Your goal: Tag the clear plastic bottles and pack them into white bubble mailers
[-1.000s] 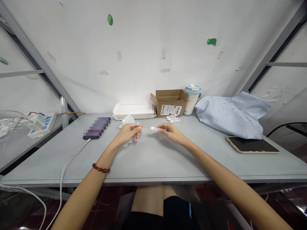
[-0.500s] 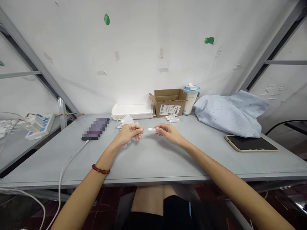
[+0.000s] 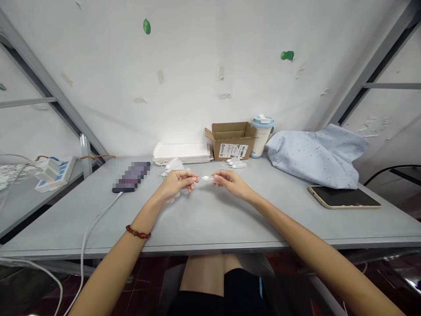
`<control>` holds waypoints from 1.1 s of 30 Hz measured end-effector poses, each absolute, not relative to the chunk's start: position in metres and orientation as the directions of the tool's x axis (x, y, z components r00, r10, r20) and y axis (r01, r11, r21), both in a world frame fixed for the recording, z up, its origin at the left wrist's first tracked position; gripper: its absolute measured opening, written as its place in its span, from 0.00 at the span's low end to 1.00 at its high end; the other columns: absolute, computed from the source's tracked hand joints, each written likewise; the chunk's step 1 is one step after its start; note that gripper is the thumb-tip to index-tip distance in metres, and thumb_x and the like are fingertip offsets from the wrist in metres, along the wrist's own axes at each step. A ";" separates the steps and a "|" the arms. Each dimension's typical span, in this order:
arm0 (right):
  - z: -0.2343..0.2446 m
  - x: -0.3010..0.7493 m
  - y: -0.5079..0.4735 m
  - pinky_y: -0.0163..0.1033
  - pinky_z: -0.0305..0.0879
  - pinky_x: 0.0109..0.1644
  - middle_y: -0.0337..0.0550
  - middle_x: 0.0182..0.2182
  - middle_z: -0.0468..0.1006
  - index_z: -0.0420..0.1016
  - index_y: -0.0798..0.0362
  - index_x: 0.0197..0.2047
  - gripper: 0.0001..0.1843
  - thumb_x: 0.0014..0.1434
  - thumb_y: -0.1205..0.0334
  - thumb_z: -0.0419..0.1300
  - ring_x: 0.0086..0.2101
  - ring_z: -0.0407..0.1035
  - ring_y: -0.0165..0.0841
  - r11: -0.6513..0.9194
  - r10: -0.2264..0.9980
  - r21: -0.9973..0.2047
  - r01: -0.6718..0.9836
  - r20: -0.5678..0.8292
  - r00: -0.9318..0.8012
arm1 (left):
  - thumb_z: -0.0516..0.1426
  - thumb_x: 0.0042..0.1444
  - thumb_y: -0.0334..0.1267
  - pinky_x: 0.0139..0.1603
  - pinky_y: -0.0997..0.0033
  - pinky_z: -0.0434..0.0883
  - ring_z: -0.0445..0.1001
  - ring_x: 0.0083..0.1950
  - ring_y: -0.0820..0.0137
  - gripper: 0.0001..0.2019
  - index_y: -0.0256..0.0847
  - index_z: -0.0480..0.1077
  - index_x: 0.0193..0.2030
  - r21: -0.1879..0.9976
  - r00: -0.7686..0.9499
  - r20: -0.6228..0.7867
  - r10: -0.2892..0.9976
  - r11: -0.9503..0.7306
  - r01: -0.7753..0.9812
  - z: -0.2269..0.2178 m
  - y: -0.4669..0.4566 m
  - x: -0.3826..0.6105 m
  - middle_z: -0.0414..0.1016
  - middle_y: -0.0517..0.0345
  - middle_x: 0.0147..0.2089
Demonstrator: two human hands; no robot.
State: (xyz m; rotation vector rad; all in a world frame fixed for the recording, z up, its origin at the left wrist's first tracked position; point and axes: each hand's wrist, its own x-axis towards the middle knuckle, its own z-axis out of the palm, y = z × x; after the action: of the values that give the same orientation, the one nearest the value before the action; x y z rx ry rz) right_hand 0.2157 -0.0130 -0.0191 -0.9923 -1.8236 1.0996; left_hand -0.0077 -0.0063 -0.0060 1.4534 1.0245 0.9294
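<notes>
Between my hands, above the table, is a small white piece [image 3: 206,178] with thin ends; its exact kind is too small to make out. My left hand [image 3: 181,180] pinches a thin cord-like end of it between thumb and fingers. From the other side, my right hand [image 3: 229,183] has closed fingers on its right end. Just behind my left hand lies a heap of white pieces [image 3: 174,164] with thin strings, partly hidden by that hand. Several similar white pieces [image 3: 237,164] lie behind my right hand, in front of the cardboard box.
At the back stand a stack of white sheets [image 3: 182,152], an open cardboard box [image 3: 233,142] and a lidded cup [image 3: 261,138]. On the right, blue cloth [image 3: 315,153] partly covers a phone [image 3: 342,198]. A cabled phone [image 3: 131,177] and power strip [image 3: 57,175] are on the left.
Both hands stay in nearly the same place, still holding the small white piece. My left fingertips have shifted slightly right, closer to the piece's wider middle.
</notes>
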 end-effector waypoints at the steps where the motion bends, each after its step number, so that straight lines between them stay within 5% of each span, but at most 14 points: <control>1: -0.019 0.216 -0.013 0.36 0.64 0.38 0.43 0.30 0.77 0.73 0.57 0.40 0.15 0.60 0.55 0.51 0.30 0.67 0.29 0.321 0.892 -0.920 0.224 0.214 -0.399 | 0.65 0.44 0.41 0.26 0.72 0.68 0.68 0.24 0.76 0.13 0.34 0.75 0.34 0.993 0.325 0.012 0.946 -0.049 0.106 -0.006 -0.006 -0.008 0.74 0.56 0.27; 19: -0.019 0.215 -0.014 0.36 0.61 0.37 0.43 0.30 0.76 0.73 0.56 0.39 0.16 0.59 0.53 0.52 0.30 0.65 0.29 0.304 0.888 -0.930 0.207 0.198 -0.414 | 0.64 0.44 0.42 0.27 0.72 0.69 0.68 0.25 0.76 0.13 0.34 0.75 0.34 0.995 0.329 0.009 0.944 -0.042 0.092 -0.006 -0.008 -0.008 0.75 0.53 0.32; 33: -0.018 0.209 -0.018 0.32 0.53 0.28 0.37 0.23 0.70 0.72 0.57 0.32 0.16 0.62 0.57 0.49 0.21 0.55 0.24 0.360 0.906 -0.858 0.365 0.229 -0.355 | 0.63 0.44 0.43 0.26 0.73 0.67 0.67 0.23 0.76 0.13 0.35 0.73 0.32 0.984 0.290 0.018 0.957 -0.069 0.167 -0.007 -0.008 -0.002 0.72 0.58 0.26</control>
State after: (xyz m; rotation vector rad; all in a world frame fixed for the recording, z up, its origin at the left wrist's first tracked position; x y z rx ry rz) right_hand 0.2093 -0.0181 -0.0182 -1.1060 -1.8919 0.9395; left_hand -0.0023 -0.0083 -0.0066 1.4933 1.0907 0.9314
